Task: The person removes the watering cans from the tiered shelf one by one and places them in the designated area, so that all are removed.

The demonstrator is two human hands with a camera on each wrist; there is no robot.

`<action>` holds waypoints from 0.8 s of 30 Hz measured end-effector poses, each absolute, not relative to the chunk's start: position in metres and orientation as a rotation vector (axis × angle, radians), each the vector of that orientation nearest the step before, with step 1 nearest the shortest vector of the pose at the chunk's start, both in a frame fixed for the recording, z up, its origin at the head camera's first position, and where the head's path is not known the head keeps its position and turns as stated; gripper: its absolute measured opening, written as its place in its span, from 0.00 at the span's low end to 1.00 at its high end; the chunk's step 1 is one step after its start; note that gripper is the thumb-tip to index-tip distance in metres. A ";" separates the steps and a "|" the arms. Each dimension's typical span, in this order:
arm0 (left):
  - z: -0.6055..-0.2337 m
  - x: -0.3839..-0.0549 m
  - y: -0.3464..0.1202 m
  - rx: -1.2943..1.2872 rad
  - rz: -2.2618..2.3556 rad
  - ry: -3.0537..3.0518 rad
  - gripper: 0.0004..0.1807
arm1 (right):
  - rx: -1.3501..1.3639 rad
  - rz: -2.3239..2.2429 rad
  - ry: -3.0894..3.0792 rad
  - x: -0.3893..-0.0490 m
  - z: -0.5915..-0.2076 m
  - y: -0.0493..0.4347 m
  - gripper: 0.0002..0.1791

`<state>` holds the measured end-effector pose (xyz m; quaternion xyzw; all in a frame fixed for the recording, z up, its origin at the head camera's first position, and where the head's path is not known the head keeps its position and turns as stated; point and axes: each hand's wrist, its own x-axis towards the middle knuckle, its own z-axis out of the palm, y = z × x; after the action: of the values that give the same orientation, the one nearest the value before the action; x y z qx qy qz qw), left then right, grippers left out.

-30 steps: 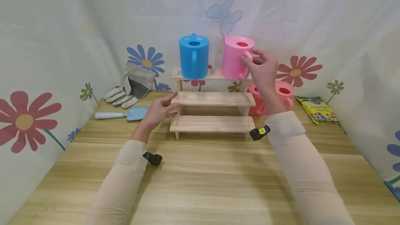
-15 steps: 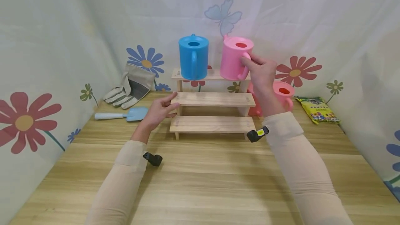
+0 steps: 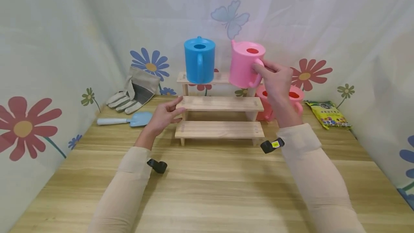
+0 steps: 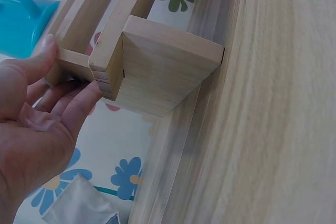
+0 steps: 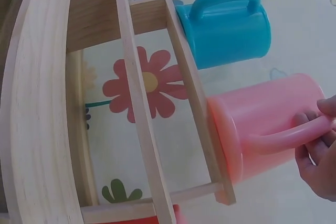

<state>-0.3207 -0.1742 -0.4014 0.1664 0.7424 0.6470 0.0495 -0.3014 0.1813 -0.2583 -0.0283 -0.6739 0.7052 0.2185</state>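
Observation:
A three-step wooden plant stand [image 3: 220,103] stands on the table, and my left hand [image 3: 163,118] grips its left end at the middle step. In the left wrist view the thumb lies over the board while the fingers [image 4: 81,103] curl beneath. My right hand [image 3: 279,82] holds a pink watering can [image 3: 242,68] by its handle, at the right part of the top step. The can leans slightly, its base right at the board in the right wrist view. To its left a blue watering can [image 3: 199,64] sits upright on the top step, handle facing me.
Two more pink watering cans [image 3: 295,98] stand on the table right of the stand, partly behind my right forearm. A yellow packet [image 3: 328,113] lies farther right. On the left are work gloves [image 3: 136,89] and a small trowel [image 3: 140,119]. A printed curtain [image 3: 181,6] encloses the back and sides.
The pink watering can and my right hand first shift slightly left, then right and a little lower in view, the can now tilting. My left hand stays at the stand.

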 end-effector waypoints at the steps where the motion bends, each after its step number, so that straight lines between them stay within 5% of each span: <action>1: -0.401 -0.321 -0.175 0.506 1.972 2.264 0.35 | -0.087 1.939 -1.874 -0.299 -0.258 0.183 0.26; 13: -0.408 -0.316 -0.174 0.467 1.959 2.249 0.34 | -0.187 1.886 -1.917 -0.257 -0.275 0.210 0.29; 24: -0.400 -0.320 -0.174 0.493 1.967 2.271 0.34 | -0.222 1.883 -1.814 -0.222 -0.287 0.249 0.23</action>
<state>-0.3202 -0.1743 -0.4004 0.1619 0.7449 0.6454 0.0485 -0.2218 0.2489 -0.2873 -0.0817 -0.6684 0.6937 0.2556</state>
